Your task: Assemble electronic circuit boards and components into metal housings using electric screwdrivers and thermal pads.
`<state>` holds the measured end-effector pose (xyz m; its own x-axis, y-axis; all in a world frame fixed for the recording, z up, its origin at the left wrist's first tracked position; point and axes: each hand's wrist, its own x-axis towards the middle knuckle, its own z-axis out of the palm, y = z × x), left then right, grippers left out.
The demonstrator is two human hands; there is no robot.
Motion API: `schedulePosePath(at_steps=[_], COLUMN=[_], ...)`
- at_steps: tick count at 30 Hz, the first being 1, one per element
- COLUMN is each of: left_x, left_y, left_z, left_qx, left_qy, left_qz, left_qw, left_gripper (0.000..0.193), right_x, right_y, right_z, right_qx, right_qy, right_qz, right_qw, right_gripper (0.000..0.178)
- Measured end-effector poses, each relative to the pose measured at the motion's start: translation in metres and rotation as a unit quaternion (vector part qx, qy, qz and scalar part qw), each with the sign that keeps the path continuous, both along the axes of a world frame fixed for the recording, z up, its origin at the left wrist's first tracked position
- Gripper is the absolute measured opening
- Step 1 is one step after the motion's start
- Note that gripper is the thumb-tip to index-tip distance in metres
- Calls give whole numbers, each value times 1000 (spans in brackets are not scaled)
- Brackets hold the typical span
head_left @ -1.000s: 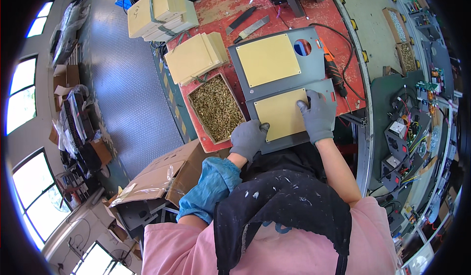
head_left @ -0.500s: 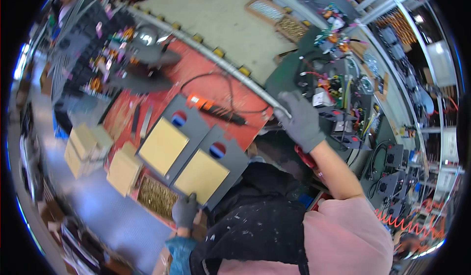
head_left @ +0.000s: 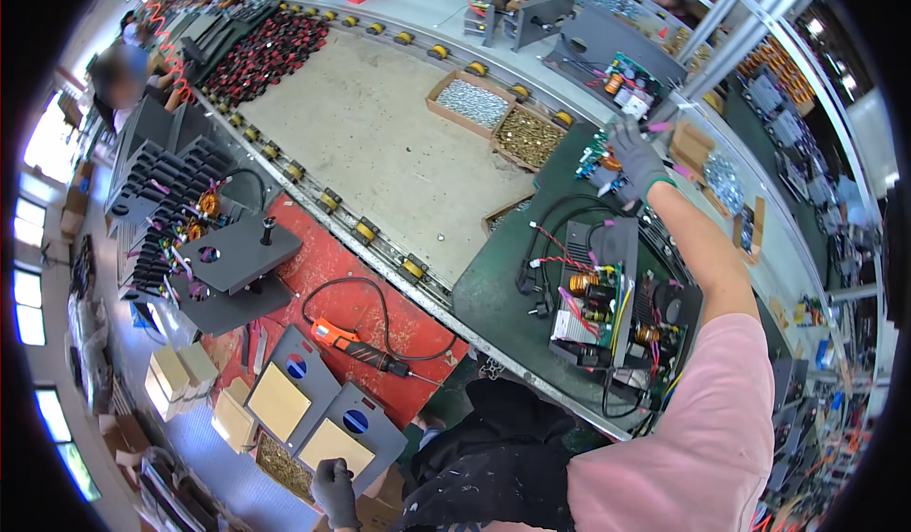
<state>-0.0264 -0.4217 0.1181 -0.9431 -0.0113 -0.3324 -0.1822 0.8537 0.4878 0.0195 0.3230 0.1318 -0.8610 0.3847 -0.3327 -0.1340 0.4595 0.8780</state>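
Head view: nearest, at the bottom of the frame, I see the worker's dark apron (head_left: 484,494) and, at lower right, a pink sleeve (head_left: 678,409). Low on the left, the gloved left hand (head_left: 334,494) has its fingers curled at the lower edge of a yellow sheet (head_left: 332,448); I can't tell whether they pinch it. That sheet lies on a grey panel (head_left: 384,428), just beside a box of brass-coloured pieces (head_left: 285,470). Beyond it, an orange-and-black power tool (head_left: 356,344) rests on the red tabletop (head_left: 418,314), left of centre. Right of centre, an open electronic unit (head_left: 598,295) sits on a dark green surface (head_left: 484,285). Farther up, at upper right, the gloved right hand (head_left: 638,162) reaches to a green circuit board (head_left: 593,155), its fingers partly bent; whether they grip anything, I can't make out. Beyond, near upper centre, stands a carton of silvery pieces (head_left: 472,102).
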Motion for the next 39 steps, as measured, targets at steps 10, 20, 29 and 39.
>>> schedulePosePath(at_steps=[10, 20, 29, 39], left_x=[9, -2, -76, 40], left_y=[57, 77, 115, -10], left_z=[21, 26, 43, 4], left_qx=[-36, 130, 487, 812], left_qy=[68, 26, 133, -463], left_qz=[-110, -126, -144, 64], left_qw=[991, 983, 851, 350], left_gripper=[29, 27, 45, 99], right_x=[27, 13, -4, -33], right_y=[63, -57, -299, -533], right_z=[2, 158, 274, 136], right_qx=[-217, -147, -562, -762], right_qy=[252, 372, 265, -122], right_qz=[-116, 48, 88, -327], right_qw=[936, 915, 779, 545], right_gripper=[24, 27, 26, 23])
